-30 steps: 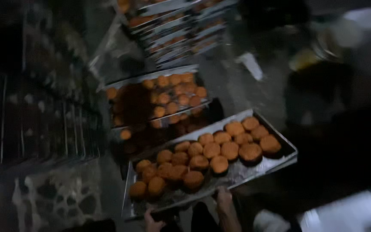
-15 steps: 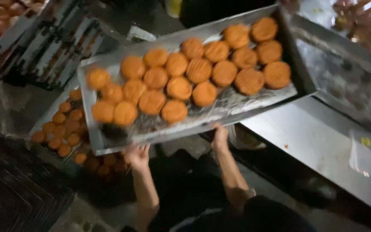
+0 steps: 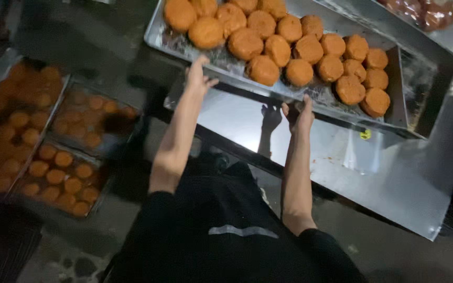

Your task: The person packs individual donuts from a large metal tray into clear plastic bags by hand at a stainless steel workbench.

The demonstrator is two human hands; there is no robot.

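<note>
Over the tabletop: a steel tabletop (image 3: 394, 183) runs across the right half; its shiny face mirrors the hands.
Tray in hand: a long metal tray (image 3: 310, 94) of round orange-brown cakes (image 3: 300, 50) lies at the tabletop's far side, its near edge jutting over the surface; whether it rests fully down I cannot tell.
Left hand: the left hand (image 3: 199, 78) reaches up to the tray's near rim, fingers spread and gripping the edge.
Right hand: the right hand (image 3: 299, 112) clasps the same rim further along, thumb and fingers on the metal.
Change: half a second ago the tray hung in the air in front of the body, short of the tabletop; now it has come over the steel, with both arms stretched forward; the carry looks nearly over, though both hands still grasp the rim.
Lower trays: to the left, down in shadow, several more trays (image 3: 58, 157) hold the same cakes in rows.
Packages: at the top right corner lies a clear bag (image 3: 420, 13) of reddish-brown pieces.
Labels: one small yellow sticker (image 3: 365, 134) sits on the tabletop just below the tray; no signs visible.
</note>
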